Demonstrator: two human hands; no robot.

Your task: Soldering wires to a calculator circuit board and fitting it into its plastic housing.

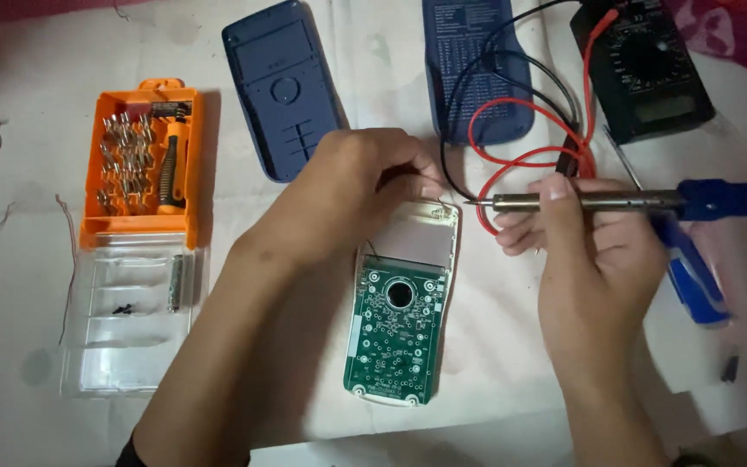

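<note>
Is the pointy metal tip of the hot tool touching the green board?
Apart. The head view shows the soldering iron tip at the device's top corner, with the pale screen panel between it and the green circuit board.

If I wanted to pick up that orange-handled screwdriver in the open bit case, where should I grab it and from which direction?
Take the screwdriver by its thick orange and black handle, coming straight down from above. It lies flat in a slot of the orange case, lengthwise, with rows of metal bits close on its left side, so pinching the handle across its width from the top looks easiest.
</note>
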